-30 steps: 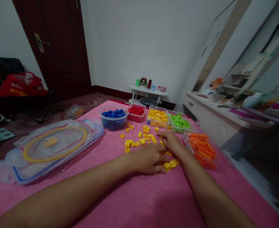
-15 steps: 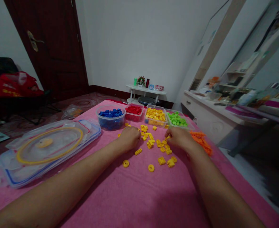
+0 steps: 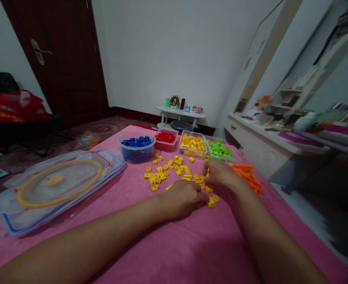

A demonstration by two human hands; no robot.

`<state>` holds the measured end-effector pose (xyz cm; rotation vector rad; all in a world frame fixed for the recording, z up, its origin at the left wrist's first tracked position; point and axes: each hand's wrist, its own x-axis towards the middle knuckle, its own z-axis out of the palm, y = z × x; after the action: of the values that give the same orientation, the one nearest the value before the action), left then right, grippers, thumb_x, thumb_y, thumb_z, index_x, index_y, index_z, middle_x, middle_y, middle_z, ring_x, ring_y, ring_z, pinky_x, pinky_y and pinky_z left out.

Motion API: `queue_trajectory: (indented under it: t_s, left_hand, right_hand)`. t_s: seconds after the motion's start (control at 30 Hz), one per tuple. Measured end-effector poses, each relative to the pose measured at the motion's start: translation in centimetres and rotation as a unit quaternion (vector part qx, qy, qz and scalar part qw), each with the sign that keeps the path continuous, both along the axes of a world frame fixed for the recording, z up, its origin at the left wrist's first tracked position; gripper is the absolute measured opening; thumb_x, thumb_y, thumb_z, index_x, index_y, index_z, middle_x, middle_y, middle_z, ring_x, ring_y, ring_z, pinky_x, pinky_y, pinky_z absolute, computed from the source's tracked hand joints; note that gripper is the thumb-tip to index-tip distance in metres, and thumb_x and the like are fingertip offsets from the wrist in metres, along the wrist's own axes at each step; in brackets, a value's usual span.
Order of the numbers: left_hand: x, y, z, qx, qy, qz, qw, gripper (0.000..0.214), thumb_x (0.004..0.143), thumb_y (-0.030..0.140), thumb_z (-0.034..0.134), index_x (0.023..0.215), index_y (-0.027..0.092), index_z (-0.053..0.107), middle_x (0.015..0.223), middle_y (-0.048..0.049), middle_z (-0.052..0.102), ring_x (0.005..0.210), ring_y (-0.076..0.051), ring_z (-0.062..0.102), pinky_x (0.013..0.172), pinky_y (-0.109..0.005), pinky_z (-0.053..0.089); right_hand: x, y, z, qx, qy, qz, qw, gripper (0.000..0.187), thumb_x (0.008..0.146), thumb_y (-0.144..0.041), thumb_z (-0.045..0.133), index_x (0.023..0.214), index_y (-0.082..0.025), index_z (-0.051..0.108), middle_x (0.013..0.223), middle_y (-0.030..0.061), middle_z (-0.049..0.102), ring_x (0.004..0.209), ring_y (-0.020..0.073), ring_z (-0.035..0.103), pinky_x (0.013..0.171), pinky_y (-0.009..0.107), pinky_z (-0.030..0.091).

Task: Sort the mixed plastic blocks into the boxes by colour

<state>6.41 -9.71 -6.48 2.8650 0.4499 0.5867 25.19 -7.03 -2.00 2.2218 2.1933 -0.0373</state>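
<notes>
Loose yellow building blocks (image 3: 158,173) and small yellow wheels (image 3: 155,187) lie scattered over the pink cloth (image 3: 174,244). My left hand (image 3: 184,198) rests low over the cloth, palm down with curled fingers. Its fingertips reach beside a yellow block (image 3: 211,202), and whatever is under them is hidden. Just beyond, my right hand (image 3: 221,173) is pinched at the right edge of the scattered pieces. A bit of a yellow block (image 3: 207,172) shows at its fingertips.
Along the far edge stand tubs of blue blocks (image 3: 136,142), red blocks (image 3: 165,137), yellow blocks (image 3: 193,142) and green blocks (image 3: 219,148). Orange pieces (image 3: 246,176) lie to the right. Stacked plastic lids (image 3: 73,197) cover the left side.
My left hand has moved right and nearer to me, uncovering yellow pieces on the left and covering a wheel and a block. My right hand stays in almost the same place.
</notes>
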Motion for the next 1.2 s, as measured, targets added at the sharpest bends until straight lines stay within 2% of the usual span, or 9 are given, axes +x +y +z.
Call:
queue_trajectory:
  t_s: [0.2, 0.53, 0.63, 0.7, 0.77, 0.87, 0.97, 1.07, 1.2]
  left_hand:
    - [-1.4, 3.0, 0.3, -0.003, -0.008, 0.152, 0.988, 0.023, 0.088, 0.028, 0.047, 0.101, 0.021, 0.065, 0.094, -0.0067, 0.063, 0.086, -0.02, 0.059, 0.069, -0.028, 0.043]
    - [-0.2, 3.5, -0.8, -0.004, 0.007, 0.175, 0.984, 0.023, 0.085, 0.031, 0.049, 0.091, 0.019, 0.068, 0.094, -0.0088, 0.062, 0.083, -0.022, 0.06, 0.067, -0.031, 0.044]
    - [-0.4, 4.3, -1.1, -0.067, -0.055, 0.186, 0.979, 0.018, 0.08, 0.03, 0.056, 0.087, 0.018, 0.068, 0.092, -0.0077, 0.063, 0.085, -0.022, 0.059, 0.07, -0.031, 0.044]
    - [-0.6, 4.9, -0.9, -0.164, -0.128, 0.209, 0.956, 0.017, 0.074, 0.031, 0.063, 0.081, 0.016, 0.067, 0.085, -0.0061, 0.063, 0.082, -0.02, 0.059, 0.07, -0.029, 0.043]
    - [-0.9, 5.5, -0.6, -0.327, -0.228, 0.214, 0.892, 0.018, 0.071, 0.031, 0.065, 0.079, 0.015, 0.064, 0.077, -0.0038, 0.061, 0.072, -0.016, 0.058, 0.063, -0.025, 0.043]
    - [-1.3, 6.1, 0.1, -0.607, -0.342, 0.154, 0.701, 0.016, 0.076, 0.028, 0.057, 0.082, 0.013, 0.059, 0.071, -0.0025, 0.059, 0.059, -0.011, 0.056, 0.052, -0.02, 0.041]
    - [-1.6, 6.2, 0.6, -0.767, -0.353, 0.087, 0.529, 0.015, 0.079, 0.023, 0.05, 0.086, 0.012, 0.057, 0.074, -0.0054, 0.061, 0.056, -0.011, 0.059, 0.046, -0.017, 0.042]
    - [-1.7, 6.0, 0.8, -0.811, -0.352, 0.048, 0.465, 0.021, 0.082, 0.029, 0.046, 0.093, 0.013, 0.055, 0.076, -0.007, 0.063, 0.056, -0.013, 0.062, 0.044, -0.018, 0.044]
    - [-1.6, 5.6, 0.9, -0.822, -0.341, 0.023, 0.457, 0.032, 0.085, 0.041, 0.048, 0.095, 0.012, 0.056, 0.07, -0.0067, 0.062, 0.054, -0.015, 0.062, 0.038, -0.017, 0.043]
  right_hand:
    - [-0.9, 0.0, 0.0, 0.016, 0.048, 0.045, 0.998, 0.018, 0.064, -0.015, 0.059, 0.077, -0.022, 0.069, 0.076, 0.0015, 0.068, 0.064, 0.0135, 0.058, 0.05, 0.022, 0.033]
    - [-2.1, 0.1, -1.4, 0.005, 0.02, 0.037, 0.999, 0.014, 0.061, -0.014, 0.064, 0.073, -0.021, 0.067, 0.074, 0.0041, 0.069, 0.066, 0.0155, 0.06, 0.052, 0.023, 0.034]
    - [-1.8, 0.2, -1.1, 0.023, 0.066, 0.032, 0.997, 0.006, 0.062, -0.017, 0.063, 0.067, -0.019, 0.065, 0.069, 0.0027, 0.067, 0.06, 0.0139, 0.058, 0.05, 0.022, 0.033]
    - [-1.6, 0.4, -0.8, 0.057, 0.131, 0.035, 0.989, 0.003, 0.063, -0.018, 0.061, 0.064, -0.018, 0.064, 0.065, 0.0023, 0.066, 0.058, 0.0132, 0.057, 0.049, 0.022, 0.034]
    - [-1.7, 0.7, -0.5, 0.101, 0.221, 0.04, 0.969, 0.006, 0.067, -0.02, 0.059, 0.066, -0.016, 0.064, 0.063, 0.002, 0.065, 0.056, 0.0128, 0.057, 0.05, 0.022, 0.036]
    - [-2.5, 0.8, -0.1, 0.154, 0.345, 0.051, 0.924, 0.015, 0.07, -0.029, 0.06, 0.075, -0.015, 0.064, 0.065, 0.0014, 0.065, 0.053, 0.0122, 0.056, 0.051, 0.023, 0.04]
    - [-3.8, 0.5, 0.0, 0.19, 0.399, 0.076, 0.894, 0.018, 0.07, -0.031, 0.062, 0.078, -0.015, 0.064, 0.072, 0.0026, 0.066, 0.058, 0.0131, 0.058, 0.054, 0.024, 0.043]
    - [-5.2, 0.1, -0.2, 0.194, 0.417, 0.115, 0.88, 0.018, 0.07, -0.028, 0.063, 0.083, -0.016, 0.066, 0.082, 0.0041, 0.068, 0.068, 0.014, 0.061, 0.059, 0.024, 0.046]
    - [-6.5, -0.3, -0.3, 0.173, 0.439, 0.125, 0.873, 0.027, 0.068, -0.029, 0.067, 0.093, -0.017, 0.066, 0.09, 0.0044, 0.069, 0.058, 0.0102, 0.056, 0.053, 0.022, 0.045]
